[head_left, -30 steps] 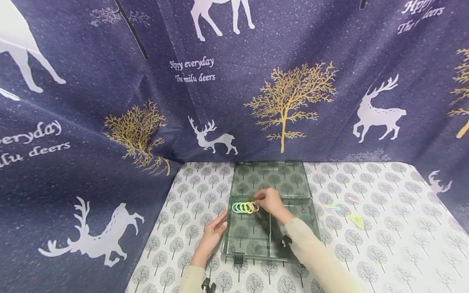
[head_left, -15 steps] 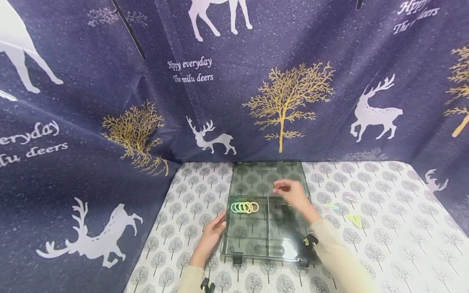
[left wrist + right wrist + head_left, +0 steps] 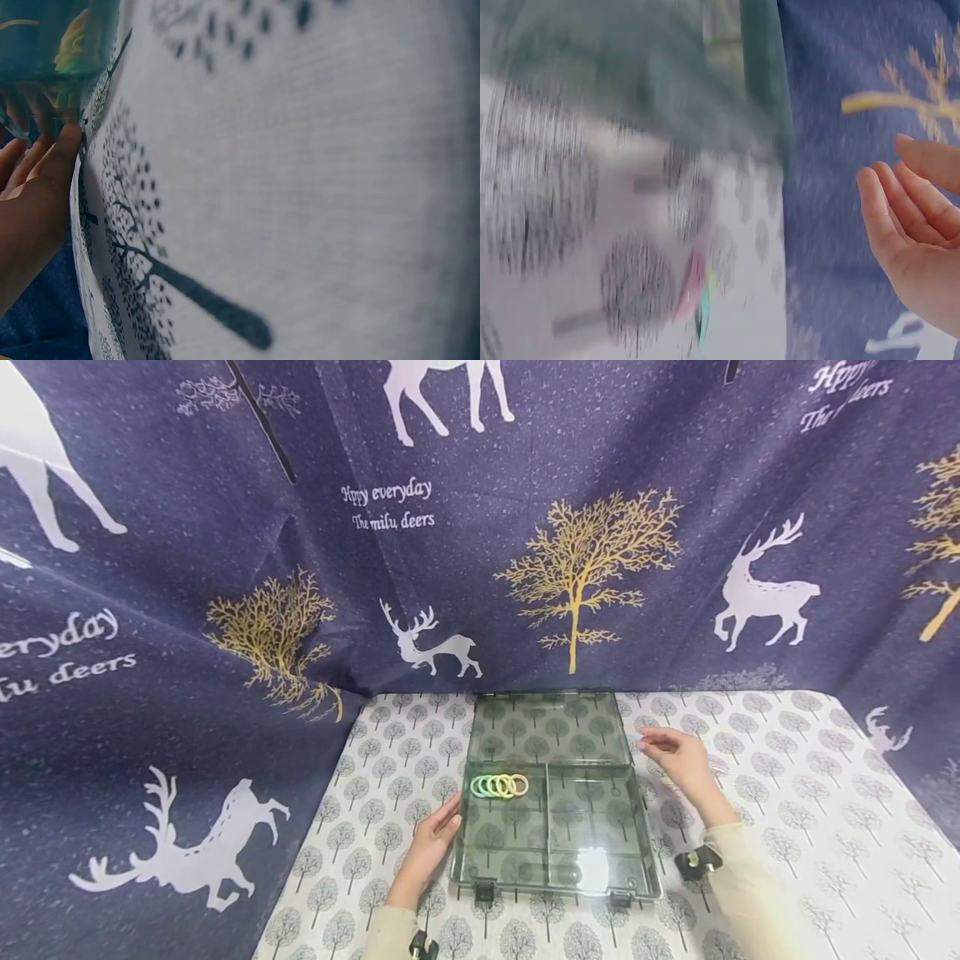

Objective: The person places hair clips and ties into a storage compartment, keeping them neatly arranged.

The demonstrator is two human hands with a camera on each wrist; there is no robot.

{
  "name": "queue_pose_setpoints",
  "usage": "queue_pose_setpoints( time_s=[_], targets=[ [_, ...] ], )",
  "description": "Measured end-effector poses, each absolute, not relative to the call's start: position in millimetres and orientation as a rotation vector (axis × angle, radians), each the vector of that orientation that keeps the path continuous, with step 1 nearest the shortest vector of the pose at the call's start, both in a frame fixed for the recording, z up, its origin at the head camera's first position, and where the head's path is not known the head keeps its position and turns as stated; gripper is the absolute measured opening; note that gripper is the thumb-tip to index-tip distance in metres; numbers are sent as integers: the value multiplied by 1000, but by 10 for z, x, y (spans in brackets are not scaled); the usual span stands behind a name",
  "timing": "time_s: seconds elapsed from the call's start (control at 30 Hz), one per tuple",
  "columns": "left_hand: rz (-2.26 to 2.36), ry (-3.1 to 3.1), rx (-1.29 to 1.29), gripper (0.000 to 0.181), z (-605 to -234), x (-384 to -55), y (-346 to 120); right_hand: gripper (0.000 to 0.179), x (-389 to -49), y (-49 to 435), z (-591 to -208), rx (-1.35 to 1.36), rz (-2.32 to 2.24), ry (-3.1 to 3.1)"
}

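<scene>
A clear, dark-green plastic compartment box (image 3: 592, 802) lies on the table with its lid folded back. Several pastel rings (image 3: 499, 786), green through yellow to peach, lie overlapped in a row at the back of its left compartment. My left hand (image 3: 433, 841) rests with its extended fingertips against the box's left wall, as the left wrist view also shows. My right hand (image 3: 682, 768) hovers past the box's right edge, fingers loosely bent and holding nothing. Near it, the right wrist view shows slim pink and turquoise pieces (image 3: 694, 289), blurred; in the head view this hand mostly hides them.
The open lid (image 3: 547, 727) lies back toward the curtain (image 3: 450, 568) behind the table. Two dark latches, one of them a left latch (image 3: 485, 890), stick out at the box's front. A tree-print cloth (image 3: 810, 827) covers the table.
My right hand has moved from the peach ring, across the box, to beyond its right side. The rings stay in their row, and my left hand keeps its place at the box.
</scene>
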State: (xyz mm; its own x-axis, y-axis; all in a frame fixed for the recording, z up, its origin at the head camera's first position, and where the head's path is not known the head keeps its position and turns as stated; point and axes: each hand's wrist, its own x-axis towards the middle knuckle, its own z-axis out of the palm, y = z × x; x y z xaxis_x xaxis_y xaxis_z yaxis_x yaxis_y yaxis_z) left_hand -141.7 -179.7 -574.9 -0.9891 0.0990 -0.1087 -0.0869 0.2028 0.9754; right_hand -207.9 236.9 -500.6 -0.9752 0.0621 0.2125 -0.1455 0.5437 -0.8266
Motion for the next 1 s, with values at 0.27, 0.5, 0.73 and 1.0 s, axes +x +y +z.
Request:
queue_pose_setpoints(
  time_s=[0.27,0.5,0.73,1.0],
  targets=[
    [1881,2320,-5,47,-5773,-1408,-1802,36,-2040,2934,-5099,-60,1352,-2612],
    [1906,2294,9,48,-5723,-1392,-1778,42,-2034,3259,-5216,-161,1426,-2619],
    [1890,2309,-7,47,-5716,-1408,-1775,40,-2036,3451,-5409,-203,1378,-2674],
    [1854,2348,-1,47,-5757,-1432,-1803,39,-2034,3511,-5546,-162,1247,-2783]
  ],
)
